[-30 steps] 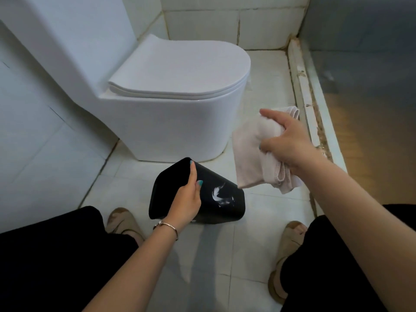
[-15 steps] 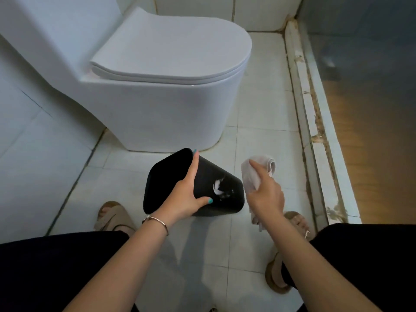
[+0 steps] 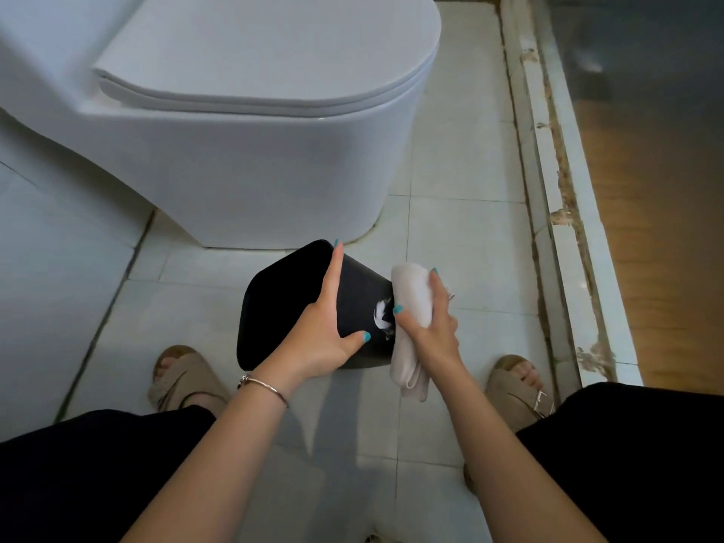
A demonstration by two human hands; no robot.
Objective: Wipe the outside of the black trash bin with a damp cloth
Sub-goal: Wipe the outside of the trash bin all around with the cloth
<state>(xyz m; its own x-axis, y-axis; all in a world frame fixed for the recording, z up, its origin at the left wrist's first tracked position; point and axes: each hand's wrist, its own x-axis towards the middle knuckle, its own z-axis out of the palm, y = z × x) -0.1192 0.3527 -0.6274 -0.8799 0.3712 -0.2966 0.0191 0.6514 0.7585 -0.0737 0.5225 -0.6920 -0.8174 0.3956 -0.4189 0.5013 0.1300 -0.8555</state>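
The black trash bin (image 3: 274, 303) is tilted on the tiled floor in front of the toilet, its mouth turned to the left and a white mark on its side. My left hand (image 3: 325, 335) grips the bin near its rim, thumb on the side and fingers over the top edge. My right hand (image 3: 431, 327) holds a folded pale cloth (image 3: 411, 303) and presses it against the bin's right end, by the base. The cloth's loose end hangs below my hand.
A white toilet (image 3: 250, 150) with its lid down stands just behind the bin. A raised, chipped stone threshold (image 3: 556, 213) runs along the right, with a wooden floor beyond. My sandalled feet (image 3: 188, 382) and black trouser legs flank the bin.
My right hand came down and left with the cloth, from mid-air to touching the bin's right end. The view dropped closer to the bin. My left hand kept its hold.
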